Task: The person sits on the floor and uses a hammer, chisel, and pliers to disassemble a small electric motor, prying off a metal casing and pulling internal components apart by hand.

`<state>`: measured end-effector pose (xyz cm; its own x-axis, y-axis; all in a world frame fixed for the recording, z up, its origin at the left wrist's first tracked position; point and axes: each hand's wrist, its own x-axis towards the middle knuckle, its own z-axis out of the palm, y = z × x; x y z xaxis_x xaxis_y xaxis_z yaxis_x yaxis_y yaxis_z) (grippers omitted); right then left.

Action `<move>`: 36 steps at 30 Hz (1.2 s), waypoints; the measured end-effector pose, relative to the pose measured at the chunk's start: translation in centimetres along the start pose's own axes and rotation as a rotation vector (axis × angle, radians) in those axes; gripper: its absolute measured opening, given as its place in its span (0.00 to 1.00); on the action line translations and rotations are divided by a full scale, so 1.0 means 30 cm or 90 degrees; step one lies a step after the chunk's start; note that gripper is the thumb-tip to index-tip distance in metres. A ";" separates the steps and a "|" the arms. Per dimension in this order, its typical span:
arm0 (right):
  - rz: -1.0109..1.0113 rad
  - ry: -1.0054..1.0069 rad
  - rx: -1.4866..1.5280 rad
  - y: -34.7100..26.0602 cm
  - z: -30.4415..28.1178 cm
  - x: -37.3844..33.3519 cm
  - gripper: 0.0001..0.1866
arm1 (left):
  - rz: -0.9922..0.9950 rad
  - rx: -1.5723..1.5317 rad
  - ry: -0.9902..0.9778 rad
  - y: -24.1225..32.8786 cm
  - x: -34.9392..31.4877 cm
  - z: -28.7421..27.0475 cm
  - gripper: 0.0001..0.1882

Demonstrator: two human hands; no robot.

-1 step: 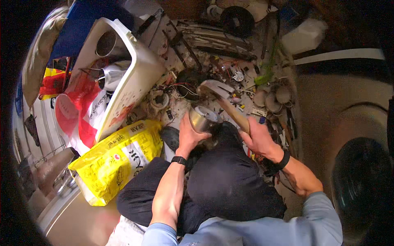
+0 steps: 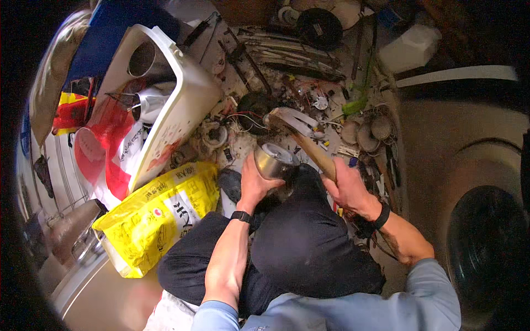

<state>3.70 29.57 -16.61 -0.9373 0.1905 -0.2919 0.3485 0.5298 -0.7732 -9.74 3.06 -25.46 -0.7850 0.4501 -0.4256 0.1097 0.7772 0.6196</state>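
My left hand (image 2: 258,181) has its fingers curved around the side of a silvery metal cylinder (image 2: 274,164), thumb across its near side. The cylinder is just beyond my dark-trousered legs (image 2: 306,243), its round end facing up with the rim exposed; I cannot tell what bears its weight. My right hand (image 2: 349,187) has its fingers closed around the lower end of a wooden-handled hammer (image 2: 312,146). The handle slants up and left past the cylinder, leaving a narrow gap between its edge and the rim in this view. The hammer's head is beyond the cylinder, over a litter of wires and small parts (image 2: 317,91), so room there is crowded. To my left, a white plastic container (image 2: 196,102) lies tipped, its long rim slanting toward a yellow bag (image 2: 144,223) beside my left leg. On my right, past some round pieces (image 2: 365,136), the scrap stops along the edge of a beige surface (image 2: 436,146), where there is more width.
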 end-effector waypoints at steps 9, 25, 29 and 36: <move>-0.042 -0.130 -0.092 0.122 0.105 -0.031 0.15 | 0.002 -0.009 0.005 0.012 0.021 0.019 0.69; -0.010 -0.158 -0.108 0.170 0.099 -0.092 0.17 | 0.045 -0.027 -0.010 0.023 0.016 0.044 0.68; -0.015 -0.112 -0.091 0.107 0.053 -0.051 0.18 | 0.036 -0.096 0.000 0.049 0.033 0.041 0.60; 0.041 -0.138 -0.090 0.083 0.077 -0.064 0.17 | 0.069 -0.054 0.019 0.045 0.028 0.044 0.59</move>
<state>6.39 28.61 -19.29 -0.8844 0.0541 -0.4637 0.3885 0.6360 -0.6668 -9.44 5.09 -25.85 -0.7890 0.5157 -0.3340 0.1443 0.6839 0.7151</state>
